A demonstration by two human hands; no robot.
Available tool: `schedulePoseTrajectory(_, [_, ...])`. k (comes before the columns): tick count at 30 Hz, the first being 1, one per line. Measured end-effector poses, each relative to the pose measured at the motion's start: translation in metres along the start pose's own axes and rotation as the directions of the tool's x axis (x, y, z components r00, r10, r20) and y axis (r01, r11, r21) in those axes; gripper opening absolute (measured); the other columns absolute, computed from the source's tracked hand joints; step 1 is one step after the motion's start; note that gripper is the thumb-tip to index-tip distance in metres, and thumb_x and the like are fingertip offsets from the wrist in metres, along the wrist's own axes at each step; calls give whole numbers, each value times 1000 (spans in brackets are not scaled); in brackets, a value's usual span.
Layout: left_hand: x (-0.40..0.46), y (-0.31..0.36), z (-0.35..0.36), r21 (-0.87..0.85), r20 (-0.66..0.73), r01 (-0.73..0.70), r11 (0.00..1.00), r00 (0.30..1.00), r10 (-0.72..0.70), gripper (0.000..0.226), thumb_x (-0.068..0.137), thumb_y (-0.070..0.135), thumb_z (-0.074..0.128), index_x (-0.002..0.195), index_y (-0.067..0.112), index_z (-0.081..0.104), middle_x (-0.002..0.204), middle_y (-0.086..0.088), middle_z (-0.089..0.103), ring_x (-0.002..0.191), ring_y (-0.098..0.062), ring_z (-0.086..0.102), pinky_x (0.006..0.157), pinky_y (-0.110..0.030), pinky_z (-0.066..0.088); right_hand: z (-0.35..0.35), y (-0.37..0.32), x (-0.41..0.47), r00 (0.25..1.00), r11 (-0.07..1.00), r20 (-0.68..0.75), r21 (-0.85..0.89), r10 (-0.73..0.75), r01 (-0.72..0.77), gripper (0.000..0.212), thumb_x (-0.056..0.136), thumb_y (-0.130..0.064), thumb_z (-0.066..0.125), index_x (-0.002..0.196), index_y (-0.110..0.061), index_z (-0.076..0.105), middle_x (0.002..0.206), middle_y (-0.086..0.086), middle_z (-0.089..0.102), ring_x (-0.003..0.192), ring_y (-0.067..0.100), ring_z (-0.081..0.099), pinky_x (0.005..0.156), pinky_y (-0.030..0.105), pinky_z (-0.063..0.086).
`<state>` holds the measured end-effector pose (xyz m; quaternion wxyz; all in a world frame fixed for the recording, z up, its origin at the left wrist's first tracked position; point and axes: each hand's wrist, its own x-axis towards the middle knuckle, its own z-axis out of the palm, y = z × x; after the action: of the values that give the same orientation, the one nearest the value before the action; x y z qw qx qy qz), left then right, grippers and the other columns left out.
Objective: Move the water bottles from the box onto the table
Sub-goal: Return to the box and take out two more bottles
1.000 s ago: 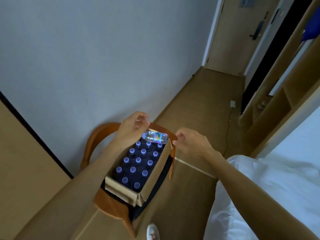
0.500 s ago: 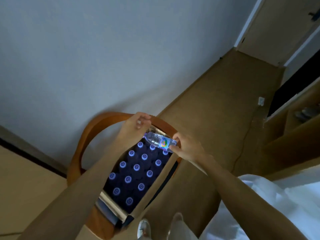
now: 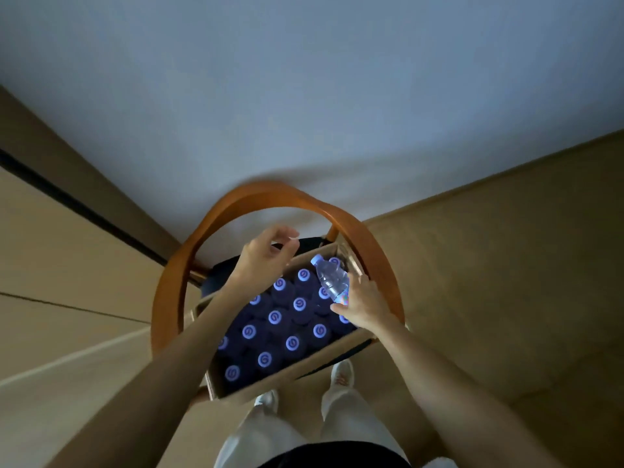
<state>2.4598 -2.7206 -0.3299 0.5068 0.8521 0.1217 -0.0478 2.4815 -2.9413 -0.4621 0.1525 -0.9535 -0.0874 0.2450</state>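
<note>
Step in hand: lifting one water bottle (image 3: 331, 279) out of the cardboard box (image 3: 305, 372); held tilted above the box's far right corner, cap pointing up and away, lower end enclosed by the right hand (image 3: 363, 304), fingers curled round the labelled part; grip judged firm but low on the body. Left hand (image 3: 261, 260) poised above the box's far left edge, fingers loosely curled, holding nothing, not touching the bottle. Box seated on a wooden chair (image 3: 270, 201) with a curved back; remaining bottles (image 3: 275, 317) standing upright in close rows inside, caps up, filling most of the box; no clear gap visible except possibly at the far right corner, partly hidden by the hand. Table not in view; none of the bottles seen set down anywhere outside the box; task judged to be at an early stage. Next move calls for: raising the held bottle clear of the box's right wall and the chair back, then carrying it to the table, wherever that lies; risk of slipping judged slight given the grip near one end. Against half a second ago: bottle turned from lying nearly level across the far edge to a steeper tilt; left hand released from the cap end; view swung further downward, with shoes (image 3: 342, 373) and trouser legs now showing at the bottom.
</note>
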Motion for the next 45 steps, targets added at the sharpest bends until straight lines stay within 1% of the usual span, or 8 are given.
schedulePoseTrajectory(8, [-17,-13,1,9,-90,98,995,991,-97,17,95,31,56,111,28,60,101,11,65,83,-10,67,74,-32,56,26,9,20,999,992,23,-120,27,-24,101,76,-44,77,149,-14,14,139,18,44,126,32,47,102,39,41])
schedulePoseTrajectory(13, [-17,-22,-9,9,-108,134,991,985,-133,14,96,32,55,110,31,57,99,15,62,79,-10,67,70,-26,55,14,3,31,998,991,60,128,26,-34,91,65,-28,80,140,-13,31,129,12,52,115,31,55,95,42,47])
schedulePoseTrajectory(18, [-11,-25,-15,12,-126,133,991,983,-130,17,95,34,55,110,26,58,101,9,65,74,-13,66,71,-28,55,-10,-17,31,994,904,28,419,-107,86,76,58,-28,79,121,-32,37,105,-10,56,90,12,60,66,27,49])
schedulePoseTrajectory(22, [1,-21,-22,31,-155,145,989,978,-139,28,94,42,54,114,21,56,100,2,65,74,-12,65,70,-30,55,-33,-37,31,964,819,-53,517,-260,249,74,55,-31,76,118,-38,39,107,-9,56,92,12,62,70,33,57])
schedulePoseTrajectory(29, [26,2,-36,119,-214,126,985,972,-98,51,86,64,51,112,21,52,88,6,61,76,-6,57,60,-21,40,-65,-69,19,880,760,-157,451,-448,468,88,61,-45,79,134,-38,31,110,-33,49,102,-6,57,78,14,52])
schedulePoseTrajectory(32, [33,11,-39,231,-276,128,964,959,-61,53,84,70,49,95,18,54,82,5,60,69,-11,56,58,-26,41,-76,-77,16,856,743,-149,438,-495,506,88,62,-47,81,134,-43,30,117,-25,53,104,-1,58,81,19,54])
schedulePoseTrajectory(41, [34,31,-30,278,-366,19,960,926,88,23,92,27,46,76,12,50,65,-7,63,58,-27,56,53,-33,43,-79,-63,21,833,726,-59,459,-551,512,106,56,-47,89,141,-40,26,133,-12,49,119,2,52,93,25,49])
schedulePoseTrajectory(45, [33,28,-36,271,-430,46,962,899,78,21,92,23,48,78,8,54,65,-7,60,63,-33,57,59,-38,47,-62,-22,30,902,880,95,285,-420,380,84,69,-40,83,138,-29,36,134,-1,45,120,15,50,94,31,45])
